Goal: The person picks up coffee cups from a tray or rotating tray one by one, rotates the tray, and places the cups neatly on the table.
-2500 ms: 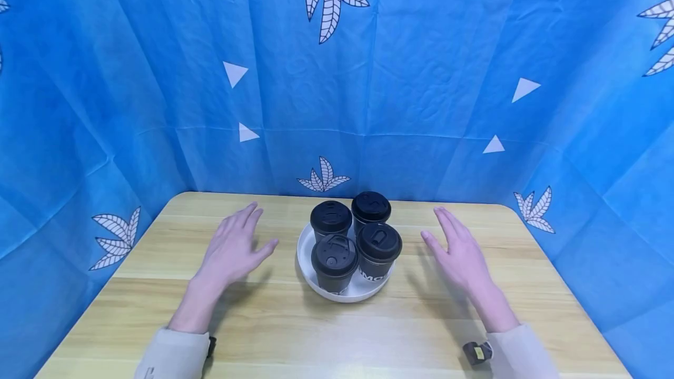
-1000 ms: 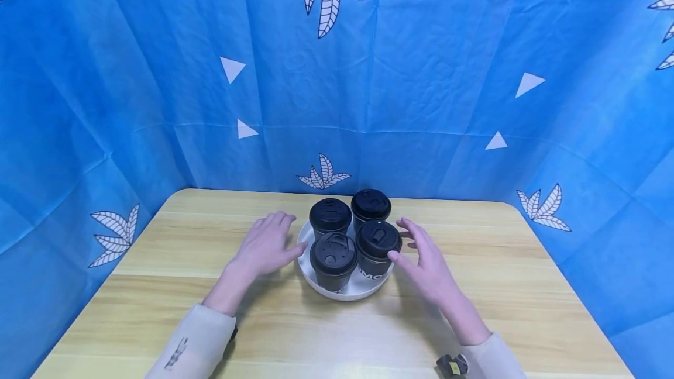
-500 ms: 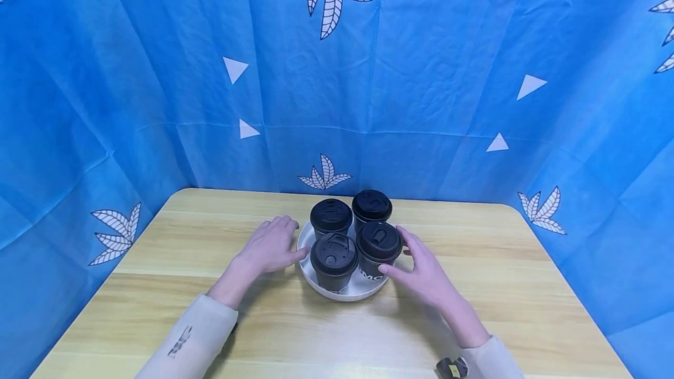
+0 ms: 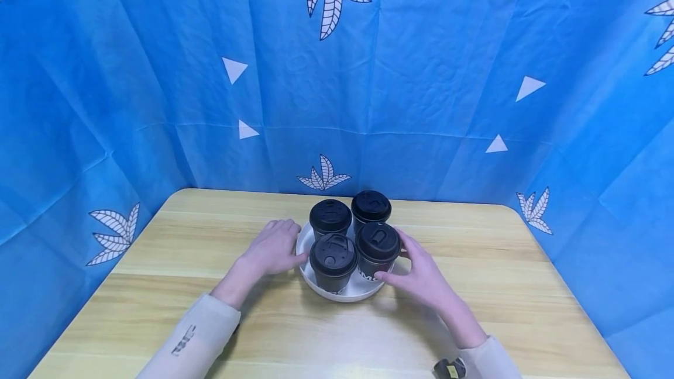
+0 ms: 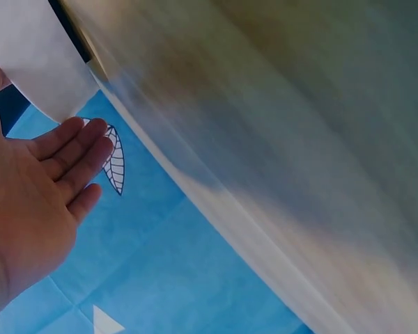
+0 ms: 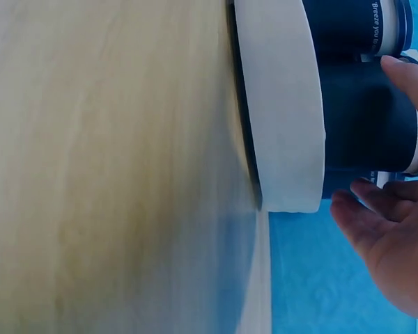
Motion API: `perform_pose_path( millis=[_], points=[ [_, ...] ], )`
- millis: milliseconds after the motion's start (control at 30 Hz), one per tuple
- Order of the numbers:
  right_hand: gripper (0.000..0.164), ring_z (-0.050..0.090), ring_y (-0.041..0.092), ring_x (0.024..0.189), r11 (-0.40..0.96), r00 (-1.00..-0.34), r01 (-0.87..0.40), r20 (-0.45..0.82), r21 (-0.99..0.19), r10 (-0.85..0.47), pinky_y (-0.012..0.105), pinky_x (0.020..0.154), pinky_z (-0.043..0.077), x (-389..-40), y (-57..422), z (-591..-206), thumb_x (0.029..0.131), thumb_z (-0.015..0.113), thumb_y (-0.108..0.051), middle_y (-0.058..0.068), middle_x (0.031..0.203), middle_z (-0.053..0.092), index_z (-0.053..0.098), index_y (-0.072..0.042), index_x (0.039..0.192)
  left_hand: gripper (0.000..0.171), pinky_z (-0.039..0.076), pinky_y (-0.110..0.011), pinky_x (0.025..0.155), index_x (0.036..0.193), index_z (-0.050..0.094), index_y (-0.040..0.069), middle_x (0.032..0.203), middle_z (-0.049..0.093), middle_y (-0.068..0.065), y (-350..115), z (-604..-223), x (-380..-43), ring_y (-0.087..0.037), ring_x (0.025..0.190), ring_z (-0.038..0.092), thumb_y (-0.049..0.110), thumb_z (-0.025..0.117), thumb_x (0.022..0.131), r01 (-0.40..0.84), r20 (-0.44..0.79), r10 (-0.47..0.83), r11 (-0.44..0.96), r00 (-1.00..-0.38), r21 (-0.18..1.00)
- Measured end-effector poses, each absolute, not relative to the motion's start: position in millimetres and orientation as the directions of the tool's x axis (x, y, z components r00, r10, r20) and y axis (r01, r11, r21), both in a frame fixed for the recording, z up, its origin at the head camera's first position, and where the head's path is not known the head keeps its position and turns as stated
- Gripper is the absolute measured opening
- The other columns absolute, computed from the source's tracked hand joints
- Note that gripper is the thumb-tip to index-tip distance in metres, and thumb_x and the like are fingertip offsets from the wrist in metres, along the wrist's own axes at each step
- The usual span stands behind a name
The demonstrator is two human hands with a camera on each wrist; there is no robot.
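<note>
A white round plate point(image 4: 344, 296) holds several black lidded coffee cups. My left hand point(image 4: 275, 248) rests at the plate's left edge, thumb at the rim. In the left wrist view, the fingers point(image 5: 76, 163) are loosely extended beside the plate's side point(image 5: 38, 45). My right hand point(image 4: 423, 271) holds the right front coffee cup point(image 4: 378, 250), thumb in front and fingers around its right rear side. The right wrist view shows that cup point(image 6: 366, 118) between thumb and fingers. Other cups stand at front left point(image 4: 334, 262), back left point(image 4: 330, 215) and back right point(image 4: 371, 206).
The plate stands on a light wooden table point(image 4: 253, 332). Behind and to both sides hangs a blue cloth point(image 4: 421, 75) with white leaf and triangle prints. A dark wrist device point(image 4: 450, 368) sits by the right sleeve.
Both hands have come inward from either side of the plate. The left has reached its rim; the right has closed around the right front cup. Plate and cups have stayed in place.
</note>
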State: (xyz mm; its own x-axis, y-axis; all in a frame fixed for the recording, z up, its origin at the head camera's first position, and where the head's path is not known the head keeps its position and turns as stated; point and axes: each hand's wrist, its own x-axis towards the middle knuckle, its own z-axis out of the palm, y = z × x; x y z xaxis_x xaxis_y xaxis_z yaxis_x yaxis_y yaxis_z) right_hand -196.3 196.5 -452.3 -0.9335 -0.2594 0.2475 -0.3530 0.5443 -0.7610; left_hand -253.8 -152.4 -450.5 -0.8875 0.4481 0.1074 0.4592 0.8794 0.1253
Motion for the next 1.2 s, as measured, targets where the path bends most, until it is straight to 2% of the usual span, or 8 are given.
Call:
perform_pose_path(
  millis=[233, 433, 1200],
  points=[
    [0.096, 0.058, 0.031, 0.132, 0.496, -0.917, -0.392, 0.286, -0.775, -0.277, 0.051, 0.107, 0.052, -199.7, 194.4, -456.5, 0.074, 0.094, -0.03, 0.005, 0.15, 0.056, 0.044, -0.018, 0.156, 0.051, 0.045, -0.045, 0.1, 0.113, 0.063, 0.005, 0.098, 0.055, -0.003, -151.3, -451.6, -254.8, -0.024, 0.097, 0.052, 0.048, 0.07, 0.088, 0.47, 0.117, 0.458, 0.875, -0.881, 0.119],
    [0.093, 0.056, 0.029, 0.135, 0.468, -0.913, -0.398, 0.292, -0.789, -0.283, 0.048, 0.106, 0.052, -202.2, 192.8, -456.1, 0.073, 0.095, -0.021, 0.003, 0.148, 0.058, 0.048, -0.017, 0.153, 0.045, 0.045, -0.045, 0.102, 0.108, 0.06, 0.007, 0.097, 0.052, -0.003, -150.9, -451.8, -255.7, -0.025, 0.096, 0.05, 0.046, 0.068, 0.088, 0.48, 0.124, 0.467, 0.872, -0.875, 0.099],
    [0.092, 0.057, 0.032, 0.133, 0.43, -0.948, -0.306, 0.231, -0.849, -0.22, 0.047, 0.108, 0.051, -196.8, 186.5, -456.8, 0.072, 0.093, -0.01, 0.011, 0.144, 0.06, 0.045, -0.007, 0.151, 0.041, 0.043, -0.047, 0.105, 0.106, 0.059, 0.006, 0.097, 0.052, -0.004, -149.6, -451.9, -253.3, -0.026, 0.094, 0.05, 0.041, 0.07, 0.087, 0.48, 0.134, 0.467, 0.873, -0.874, 0.088]
  ],
)
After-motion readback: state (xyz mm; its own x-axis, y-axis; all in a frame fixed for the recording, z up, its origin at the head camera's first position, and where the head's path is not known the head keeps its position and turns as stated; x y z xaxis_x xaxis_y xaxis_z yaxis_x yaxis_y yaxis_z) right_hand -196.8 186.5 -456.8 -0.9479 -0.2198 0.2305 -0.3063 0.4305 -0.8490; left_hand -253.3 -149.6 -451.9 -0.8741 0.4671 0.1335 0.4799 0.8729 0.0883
